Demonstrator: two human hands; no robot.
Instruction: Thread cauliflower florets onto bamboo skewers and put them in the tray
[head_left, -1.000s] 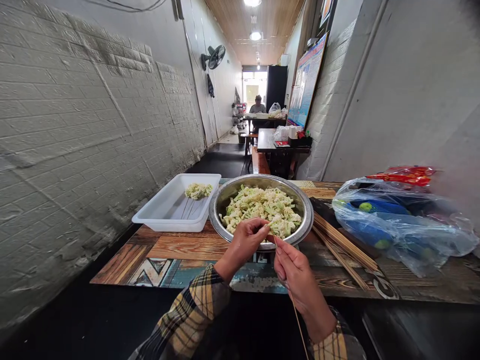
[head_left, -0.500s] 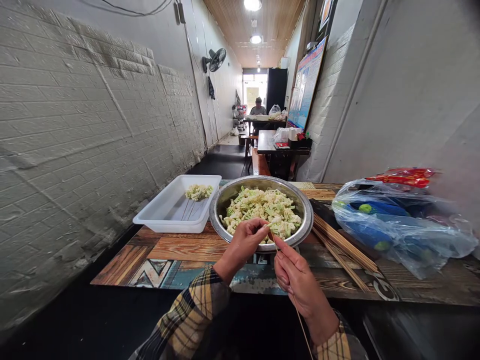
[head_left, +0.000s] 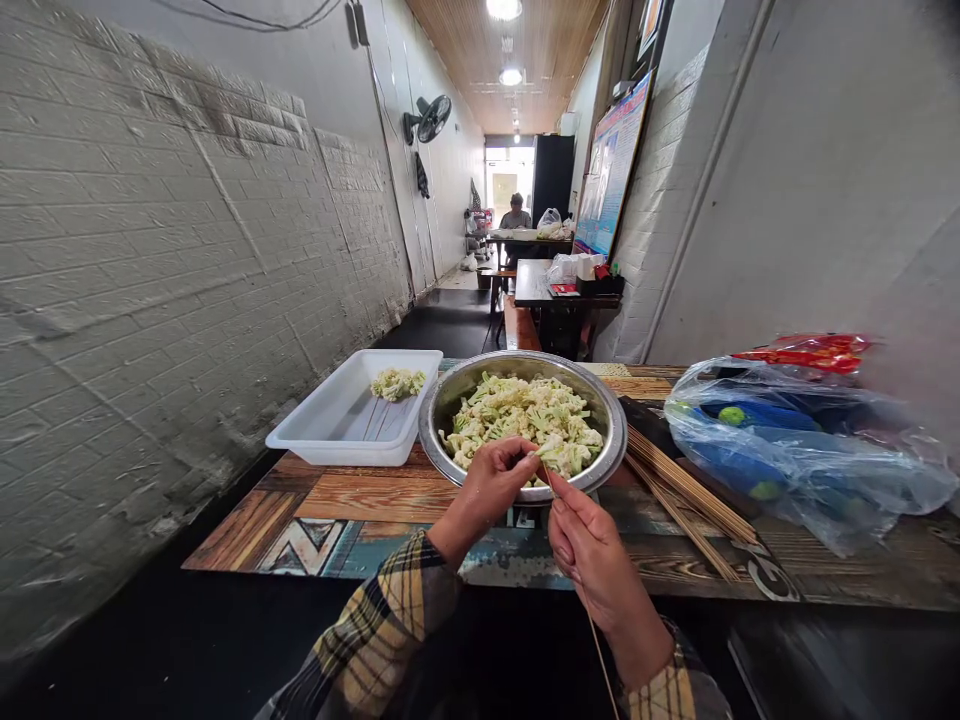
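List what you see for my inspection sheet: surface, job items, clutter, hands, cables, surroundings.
Surface: wood-patterned tabletop with printed letters.
Job items: metal bowl holding cauliflower pieces; white tray, left of it, holding cauliflower on sticks; loose stick bundle right of the bowl.
Clutter: clear plastic bag at right, red packet at its far side.
Hands: left hand pinches a small floret; right hand grips a thin stick.
Cables: dark cable high on the left wall.
Surroundings: wall fan; another person in the background.
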